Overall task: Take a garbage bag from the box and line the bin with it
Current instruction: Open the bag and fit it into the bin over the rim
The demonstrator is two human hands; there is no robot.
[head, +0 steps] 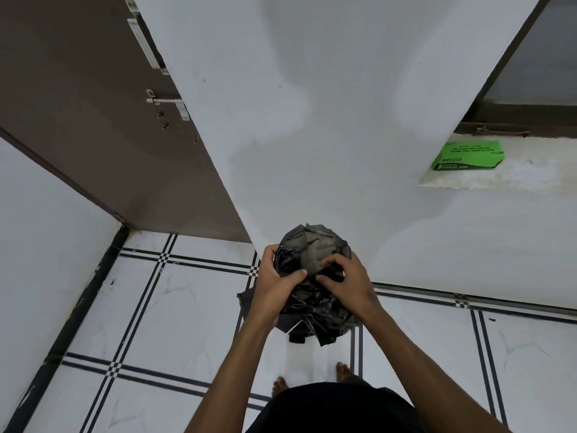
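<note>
Standing over the bin (pixel 288 321), both hands, left hand (pixel 274 287) and right hand (pixel 345 284), clutch the crumpled black garbage bag (pixel 309 248) above it; bunched plastic could tear or slip inside unopened.

A brown door (pixel 103 126) fills the frame from nine to eleven o'clock, with a metal latch (pixel 167 103) on it and a pale handle (pixel 143 42) above that. A white wall (pixel 312 104) runs through the middle toward twelve. White floor tiles (pixel 175 323) with dark lines spread from three to eight o'clock. A stone ledge (pixel 530 173) sits at two o'clock under a dark window frame (pixel 512 117).
</note>
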